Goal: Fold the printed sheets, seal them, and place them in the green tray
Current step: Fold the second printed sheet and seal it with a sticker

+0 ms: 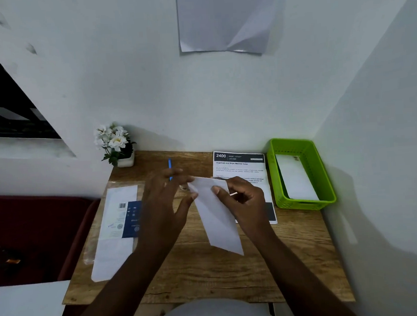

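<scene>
A long white envelope (pixel 219 218) hangs above the wooden desk (pixel 210 268), held near its top end. My right hand (pixel 245 202) pinches its upper right edge with thumb on the front. My left hand (pixel 164 205) touches the upper left corner, fingers spread. A printed sheet (pixel 242 165) headed "2400" lies flat behind my right hand. The green tray (pixel 302 173) stands at the desk's right edge with one white sealed envelope (pixel 295 176) inside.
A clear packet of white envelopes (pixel 113 228) with a blue label lies at the left of the desk. A blue pen (pixel 169 164) lies behind my left hand. A small pot of white flowers (pixel 117 145) stands at the back left corner. Walls close the back and right.
</scene>
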